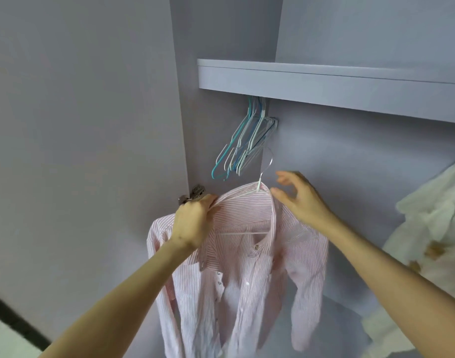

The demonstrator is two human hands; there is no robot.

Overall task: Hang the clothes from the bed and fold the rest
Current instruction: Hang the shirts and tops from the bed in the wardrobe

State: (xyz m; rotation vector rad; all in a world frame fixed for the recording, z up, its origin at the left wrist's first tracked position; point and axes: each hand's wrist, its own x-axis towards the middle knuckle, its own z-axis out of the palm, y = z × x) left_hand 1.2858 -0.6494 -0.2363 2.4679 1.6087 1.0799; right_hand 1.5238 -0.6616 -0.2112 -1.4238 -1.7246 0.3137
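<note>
Wardrobe open, door (79,151) fills left half of frame, hinge (193,193) at its inner edge, mid frame. Shelf (324,81) runs from centre to right edge in upper half. Bunch of empty hangers (244,140) hangs under the shelf's left end, against the side panel. Shirt (242,267) on its own hanger (265,164) sits centre frame, below and in front of the bunch, hook just right of it, not on the rail. Left hand (193,220) grips the shirt's left shoulder, in front of the hinge. Right hand (298,195) is just right of the collar and hook, fingers spread. Second garment (435,241) hangs at right edge, well apart from the shirt. Floor (4,337) at lower left corner.
</note>
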